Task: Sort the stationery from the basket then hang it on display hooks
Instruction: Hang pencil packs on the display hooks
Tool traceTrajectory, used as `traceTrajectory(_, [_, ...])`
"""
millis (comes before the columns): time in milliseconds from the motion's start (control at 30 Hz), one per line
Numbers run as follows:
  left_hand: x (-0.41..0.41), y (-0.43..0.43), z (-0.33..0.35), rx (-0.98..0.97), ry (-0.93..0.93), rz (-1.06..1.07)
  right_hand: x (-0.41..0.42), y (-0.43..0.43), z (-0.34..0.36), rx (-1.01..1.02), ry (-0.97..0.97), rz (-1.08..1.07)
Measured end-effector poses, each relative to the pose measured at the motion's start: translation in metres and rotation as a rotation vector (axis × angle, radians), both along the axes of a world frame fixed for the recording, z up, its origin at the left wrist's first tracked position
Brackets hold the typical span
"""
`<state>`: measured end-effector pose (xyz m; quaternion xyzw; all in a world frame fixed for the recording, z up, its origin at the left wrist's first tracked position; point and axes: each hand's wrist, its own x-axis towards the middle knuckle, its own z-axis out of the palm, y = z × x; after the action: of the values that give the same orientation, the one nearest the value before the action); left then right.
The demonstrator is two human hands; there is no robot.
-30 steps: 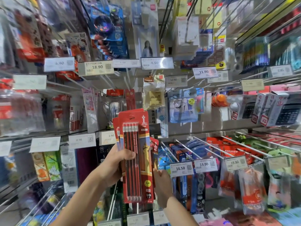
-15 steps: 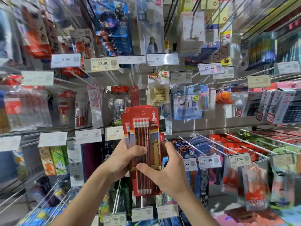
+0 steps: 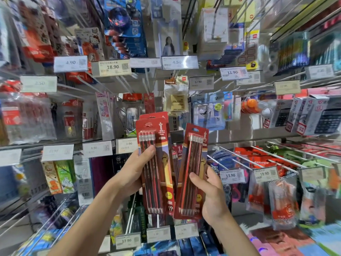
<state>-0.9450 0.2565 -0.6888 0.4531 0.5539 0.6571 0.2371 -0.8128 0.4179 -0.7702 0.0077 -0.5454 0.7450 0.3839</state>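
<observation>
- left hand (image 3: 134, 174) grips a stack of pencil packs (image 3: 156, 163) upright: thumb across the front, fingers behind. Header cards up, so the spares sit squared & ready to peel off one at a time.
- right hand (image 3: 212, 193) holds a single pack (image 3: 191, 172) just right of the stack, thumb on the front, fingers curled behind, low down. Top leans a bit right.
- Low grip leaves the hang hole (image 3: 195, 129) at the top free for a hook.
- Both lots are mid-air, near the camera, in front of the shelving; nothing on a hook yet. Basket not in view.
- Similar red packs (image 3: 175, 154) seem to hang far behind, btwn the two held lots. Prob. the target hook, tho blurred.
- White hooks (image 3: 239, 160) w/ price tags jut out on the right.
- Next, I'd guess: line hole w/ hook tip, slide on.
</observation>
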Motion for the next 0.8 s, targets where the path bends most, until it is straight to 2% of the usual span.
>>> traceTrajectory(100, [-0.001, -0.001, 0.000, 0.007, -0.069, -0.010, 0.002, 0.006, -0.018, -0.020, -0.056, -0.037])
traceTrajectory(233, [-0.001, -0.002, 0.001, 0.027, -0.140, -0.062, 0.000, 0.005, -0.038, 0.062, -0.178, -0.017])
traceTrajectory(400, [-0.002, 0.000, -0.001, 0.026, -0.195, -0.073, -0.011, 0.003, -0.047, 0.156, -0.240, 0.009])
traceTrajectory(533, [-0.003, 0.000, -0.002, 0.009, -0.182, -0.031, -0.020, -0.004, -0.043, 0.179, -0.280, -0.018])
traceTrajectory(700, [-0.005, 0.000, -0.002, -0.002, -0.160, 0.001, -0.034, -0.008, -0.047, 0.098, -0.246, -0.039])
traceTrajectory(800, [-0.004, 0.000, -0.002, -0.011, -0.141, -0.019, -0.048, -0.008, -0.052, 0.182, -0.372, -0.117])
